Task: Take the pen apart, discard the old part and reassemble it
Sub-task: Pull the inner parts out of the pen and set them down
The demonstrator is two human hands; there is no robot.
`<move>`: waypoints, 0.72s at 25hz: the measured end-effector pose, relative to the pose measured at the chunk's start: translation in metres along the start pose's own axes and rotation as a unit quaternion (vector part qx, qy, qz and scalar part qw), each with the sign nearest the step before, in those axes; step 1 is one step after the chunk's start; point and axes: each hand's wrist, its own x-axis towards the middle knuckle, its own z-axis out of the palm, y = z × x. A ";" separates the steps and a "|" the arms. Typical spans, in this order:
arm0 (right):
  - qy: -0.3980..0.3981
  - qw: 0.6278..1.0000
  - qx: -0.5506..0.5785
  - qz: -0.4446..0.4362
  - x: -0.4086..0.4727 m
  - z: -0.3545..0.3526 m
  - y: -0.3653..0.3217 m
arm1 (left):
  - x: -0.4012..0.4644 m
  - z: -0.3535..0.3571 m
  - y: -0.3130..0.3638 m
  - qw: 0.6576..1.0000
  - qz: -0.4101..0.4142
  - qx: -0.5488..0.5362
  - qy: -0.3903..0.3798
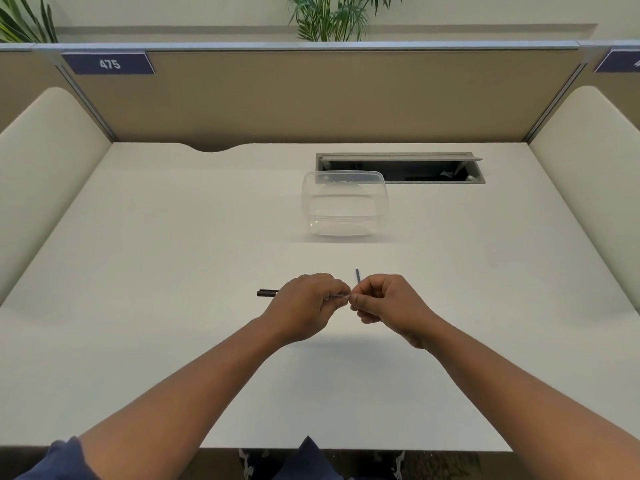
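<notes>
My left hand (306,304) is closed around a pen (267,293) held level above the white desk (173,271). The pen's black end with its clip sticks out to the left of my fist. My right hand (384,301) pinches the pen's other end, right against my left fingertips. A thin dark refill (357,275) pokes up from behind my right fingers; its lower part is hidden. Whether my right hand holds the refill or it lies on the desk, I cannot tell.
A clear plastic container (344,206) stands open on the desk beyond my hands. Behind it is a grey cable hatch (400,168) set into the desk. Padded dividers wall the desk at both sides and the back.
</notes>
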 end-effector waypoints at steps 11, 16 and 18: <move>0.061 0.978 -0.180 -0.085 0.001 0.003 -0.002 | 0.002 -0.001 0.000 1.000 0.003 0.007 -0.006; 0.059 0.978 -0.182 -0.084 0.000 0.001 -0.002 | 0.003 -0.003 -0.004 1.000 -0.006 0.011 -0.014; 0.029 0.990 -0.133 -0.047 0.000 0.000 -0.003 | 0.003 -0.003 -0.005 1.000 -0.006 0.016 -0.019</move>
